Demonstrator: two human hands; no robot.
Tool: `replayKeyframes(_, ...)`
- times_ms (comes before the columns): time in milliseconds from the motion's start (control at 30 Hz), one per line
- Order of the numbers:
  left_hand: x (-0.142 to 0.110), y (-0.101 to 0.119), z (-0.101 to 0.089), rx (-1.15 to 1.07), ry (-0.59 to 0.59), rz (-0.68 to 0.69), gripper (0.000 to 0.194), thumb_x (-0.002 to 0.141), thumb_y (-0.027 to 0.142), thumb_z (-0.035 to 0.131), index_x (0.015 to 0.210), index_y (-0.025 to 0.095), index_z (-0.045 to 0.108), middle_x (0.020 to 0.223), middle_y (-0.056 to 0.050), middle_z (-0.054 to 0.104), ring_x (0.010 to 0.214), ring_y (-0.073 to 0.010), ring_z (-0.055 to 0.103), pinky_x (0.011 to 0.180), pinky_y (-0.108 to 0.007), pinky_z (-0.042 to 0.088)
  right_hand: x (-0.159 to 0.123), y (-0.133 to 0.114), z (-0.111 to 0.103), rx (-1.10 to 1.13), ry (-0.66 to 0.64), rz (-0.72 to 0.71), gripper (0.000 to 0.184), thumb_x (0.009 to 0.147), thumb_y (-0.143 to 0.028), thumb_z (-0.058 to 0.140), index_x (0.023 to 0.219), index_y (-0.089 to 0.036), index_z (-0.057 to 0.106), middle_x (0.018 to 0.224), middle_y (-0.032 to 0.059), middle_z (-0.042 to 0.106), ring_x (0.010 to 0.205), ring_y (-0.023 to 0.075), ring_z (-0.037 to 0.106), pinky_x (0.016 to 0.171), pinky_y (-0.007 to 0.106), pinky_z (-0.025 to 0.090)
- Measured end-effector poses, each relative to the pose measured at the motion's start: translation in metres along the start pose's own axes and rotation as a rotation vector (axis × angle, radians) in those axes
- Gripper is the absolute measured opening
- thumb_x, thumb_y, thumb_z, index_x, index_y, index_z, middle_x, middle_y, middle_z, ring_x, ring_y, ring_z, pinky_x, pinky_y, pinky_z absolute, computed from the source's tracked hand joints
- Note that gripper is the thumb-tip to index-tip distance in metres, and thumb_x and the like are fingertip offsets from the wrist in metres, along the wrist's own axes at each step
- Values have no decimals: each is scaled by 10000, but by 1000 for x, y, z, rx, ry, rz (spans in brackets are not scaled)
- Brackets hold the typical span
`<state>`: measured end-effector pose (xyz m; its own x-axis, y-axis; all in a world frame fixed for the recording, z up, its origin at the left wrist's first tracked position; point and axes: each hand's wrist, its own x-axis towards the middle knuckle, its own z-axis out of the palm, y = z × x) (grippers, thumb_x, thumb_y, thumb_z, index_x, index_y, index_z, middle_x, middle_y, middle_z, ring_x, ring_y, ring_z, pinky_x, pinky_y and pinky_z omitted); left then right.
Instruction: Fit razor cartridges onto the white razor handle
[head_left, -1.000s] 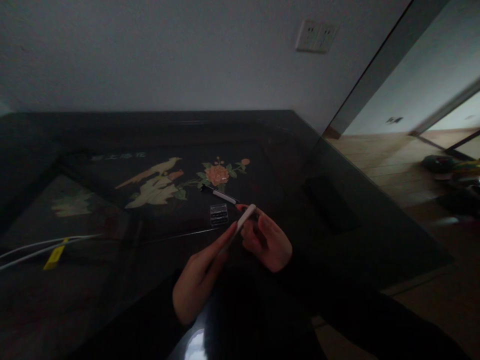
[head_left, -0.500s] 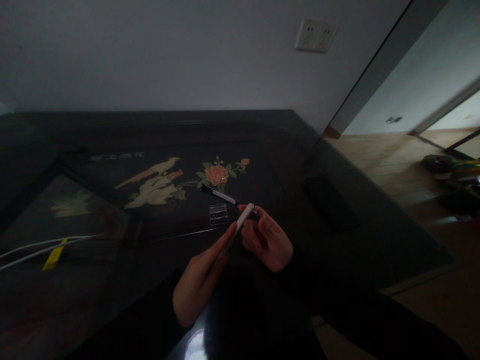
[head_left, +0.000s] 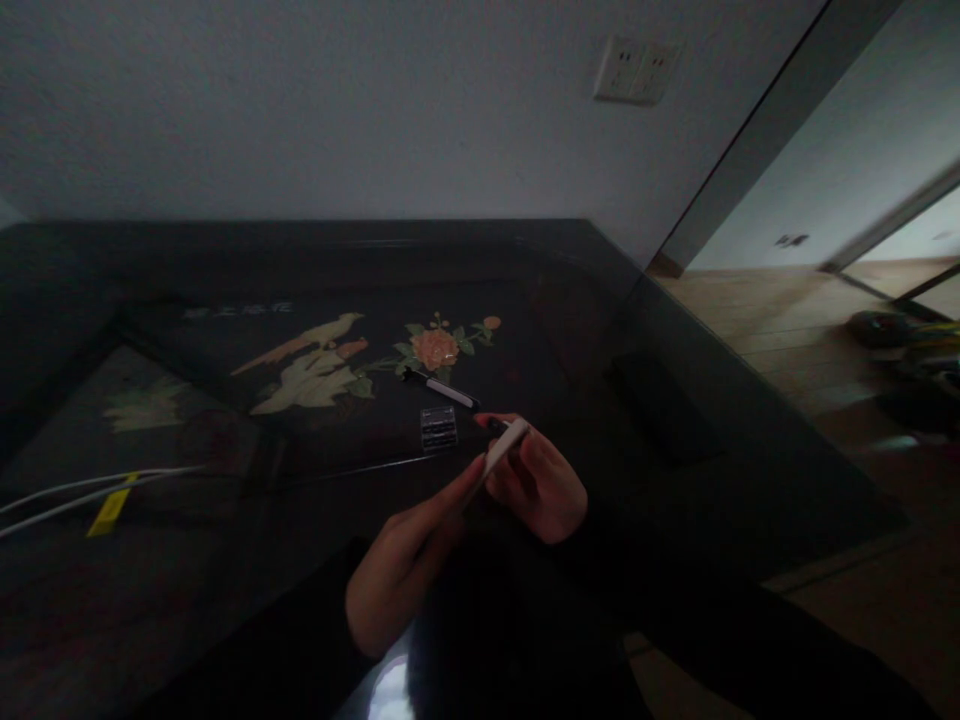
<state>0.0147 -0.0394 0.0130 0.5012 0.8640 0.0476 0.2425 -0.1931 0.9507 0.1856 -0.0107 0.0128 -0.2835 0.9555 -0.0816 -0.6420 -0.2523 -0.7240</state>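
In the dim head view, my left hand (head_left: pixel 409 550) is closed on a slim white object (head_left: pixel 507 446) seen nearly edge-on, its kind unclear. My right hand (head_left: pixel 538 480) is at the far end of that object, its fingers curled. A small dark item (head_left: pixel 496 425) shows at the right fingertips, too dark to name. Just beyond the hands lies a thin black-and-white pen-like tool (head_left: pixel 452 392). Near it, left of the fingers, is a small clear case (head_left: pixel 438 429) with dark pieces inside.
The dark glossy table (head_left: pixel 420 255) bears a bird-and-flower picture (head_left: pixel 433 349). White cables (head_left: pixel 97 490) with a yellow tag (head_left: pixel 109 510) lie at the left. A dark flat rectangular thing (head_left: pixel 660 405) lies to the right. Wall sockets (head_left: pixel 637 70) are behind.
The white object's far end has shifted slightly right and down, closer in to the right hand, and its angle has turned a little. The tool and the clear case stay put.
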Motion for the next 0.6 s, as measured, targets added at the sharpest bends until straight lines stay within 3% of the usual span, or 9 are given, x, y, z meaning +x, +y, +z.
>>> replayKeyframes(367,4,0,-4,-21,106,-146,493,925,300,425,1411,241,369,1425,-7,443,1320,-194,398,1128,-377,286,3,1,-2,-4,-32,-33,424,726,-525,693,971,-213,544,445,-103,442,377,62,276,401,203,197)
replayKeyframes(600,2,0,-2,-40,82,-90,483,920,261,430,1401,261,381,1427,2,433,1318,-193,402,1123,-368,300,1,0,0,-32,-12,-37,470,700,-517,719,1015,-205,564,458,-99,429,397,61,259,404,203,184)
